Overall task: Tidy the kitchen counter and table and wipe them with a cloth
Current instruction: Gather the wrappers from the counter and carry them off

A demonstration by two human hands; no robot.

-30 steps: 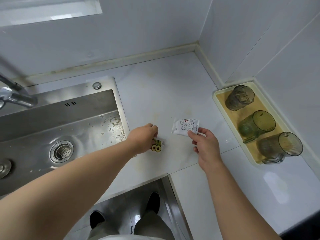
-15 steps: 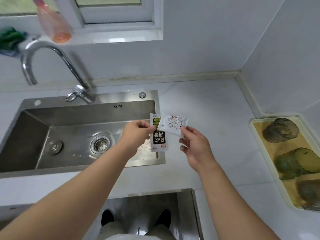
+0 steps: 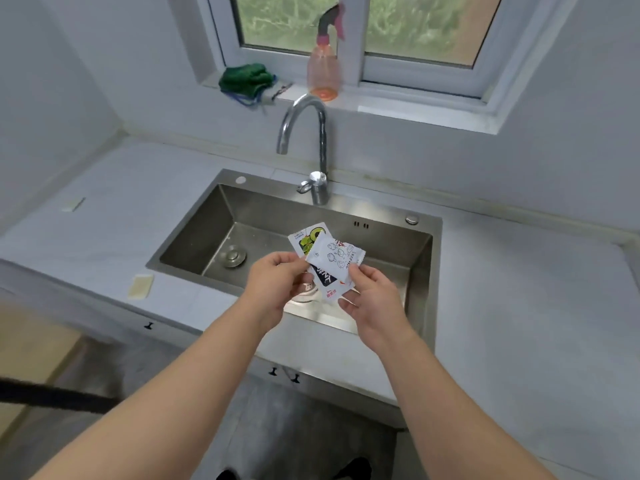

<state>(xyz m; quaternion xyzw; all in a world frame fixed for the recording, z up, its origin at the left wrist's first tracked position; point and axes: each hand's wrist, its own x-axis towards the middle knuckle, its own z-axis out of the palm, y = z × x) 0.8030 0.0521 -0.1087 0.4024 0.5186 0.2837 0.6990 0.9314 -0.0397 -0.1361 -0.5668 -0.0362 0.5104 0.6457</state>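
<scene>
Both hands are raised over the steel sink (image 3: 426,268). My left hand (image 3: 273,282) pinches a white sachet with a green and black print (image 3: 309,240) at its left edge. My right hand (image 3: 372,299) pinches a smaller white sachet with line drawings (image 3: 334,254), which overlaps the front of the first one. A green cloth (image 3: 246,79) lies bunched on the windowsill at the back left. The white counter (image 3: 519,306) runs along both sides of the sink.
A curved tap (image 3: 320,147) rises behind the sink. A pink spray bottle (image 3: 323,69) stands on the sill beside the cloth. Two small pale pieces lie on the left counter, one near the front edge (image 3: 141,286), one further back (image 3: 73,204). Cabinet doors sit below.
My view has swung left from the counter corner to the sink. My left hand picked the printed sachet up off the counter; both hands brought the sachets together over the basin.
</scene>
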